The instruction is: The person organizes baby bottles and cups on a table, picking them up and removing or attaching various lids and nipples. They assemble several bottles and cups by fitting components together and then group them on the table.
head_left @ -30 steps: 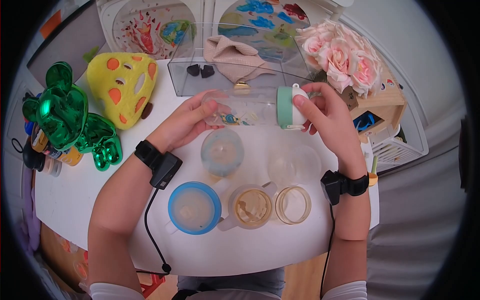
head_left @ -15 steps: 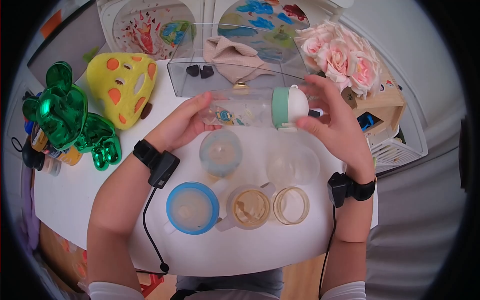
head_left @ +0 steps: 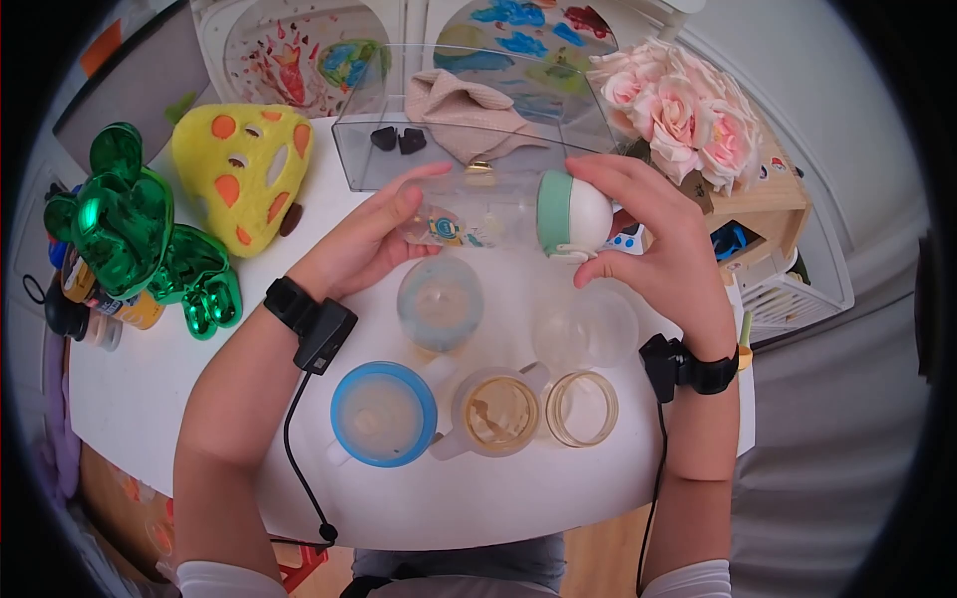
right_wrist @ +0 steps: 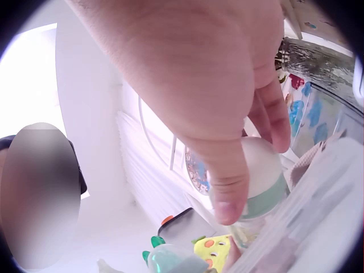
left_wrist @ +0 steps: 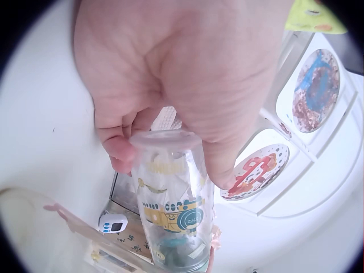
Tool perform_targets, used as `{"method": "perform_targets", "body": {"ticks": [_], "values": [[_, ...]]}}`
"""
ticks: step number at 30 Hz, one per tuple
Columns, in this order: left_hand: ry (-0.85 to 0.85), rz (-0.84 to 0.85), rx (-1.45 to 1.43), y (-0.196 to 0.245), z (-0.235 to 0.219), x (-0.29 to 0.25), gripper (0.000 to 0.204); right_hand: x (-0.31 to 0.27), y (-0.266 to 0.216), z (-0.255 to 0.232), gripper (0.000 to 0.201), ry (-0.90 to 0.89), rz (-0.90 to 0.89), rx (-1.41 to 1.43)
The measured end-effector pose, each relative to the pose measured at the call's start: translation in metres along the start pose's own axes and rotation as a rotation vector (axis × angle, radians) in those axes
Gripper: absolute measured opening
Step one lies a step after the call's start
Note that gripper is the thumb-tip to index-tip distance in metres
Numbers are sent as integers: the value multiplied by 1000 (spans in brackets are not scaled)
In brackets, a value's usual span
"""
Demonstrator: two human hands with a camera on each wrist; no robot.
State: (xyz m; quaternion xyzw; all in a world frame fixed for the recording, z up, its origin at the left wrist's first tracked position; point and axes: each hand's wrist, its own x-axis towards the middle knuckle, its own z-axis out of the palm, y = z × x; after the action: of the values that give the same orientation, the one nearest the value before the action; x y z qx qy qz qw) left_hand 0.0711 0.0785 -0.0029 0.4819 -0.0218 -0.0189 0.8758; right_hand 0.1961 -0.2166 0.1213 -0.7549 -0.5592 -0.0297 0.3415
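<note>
A clear baby bottle (head_left: 488, 211) with a printed camera picture lies sideways above the table, its base in my left hand (head_left: 384, 229). In the left wrist view the thumb and fingers (left_wrist: 116, 153) pinch that base from both sides. The bottle's green ring and white cap (head_left: 590, 216) point to the right. My right hand (head_left: 658, 234) curves round this cap, fingers over the top and thumb at the lower edge; the right wrist view has the thumb (right_wrist: 227, 205) against its side. Below the bottle stands a domed clear container (head_left: 441, 304).
Nearer me stand a blue-rimmed cup (head_left: 384, 414), a handled cup with a tan rim (head_left: 495, 414), a clear ring (head_left: 582, 409) and clear domes (head_left: 583, 329). Behind are a transparent box (head_left: 359, 164) with a cloth (head_left: 464, 105), a yellow plush (head_left: 244, 174), a green shiny figure (head_left: 130, 229) and pink flowers (head_left: 688, 115).
My right hand came off the cap, spread its fingers to the right of it, then closed round it again. The bottle shifted slightly left, while the left hand kept its hold.
</note>
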Motion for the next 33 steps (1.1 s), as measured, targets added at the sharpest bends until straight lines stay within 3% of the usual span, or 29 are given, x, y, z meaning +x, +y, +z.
{"method": "perform_targets", "body": {"ticks": [7,16,19,21,28,33], "values": [[-53,-15,4,0,-8,0,68,-2,-1,3,74,-3,-11,-45],[7,-2,73,-1,-4,-1,71,-2,0,2,72,-20,29,-29],[-2,-1,107,-3,-7,-2,73,-2,5,3,73,-6,67,58],[-3,14,121,-10,-11,0,75,-4,9,2,69,16,183,386],[-114,62,424,-5,4,-4,88,-3,9,7,63,64,134,391],[-198,45,363,-2,1,0,88,-2,0,4,63,221,139,459]]}}
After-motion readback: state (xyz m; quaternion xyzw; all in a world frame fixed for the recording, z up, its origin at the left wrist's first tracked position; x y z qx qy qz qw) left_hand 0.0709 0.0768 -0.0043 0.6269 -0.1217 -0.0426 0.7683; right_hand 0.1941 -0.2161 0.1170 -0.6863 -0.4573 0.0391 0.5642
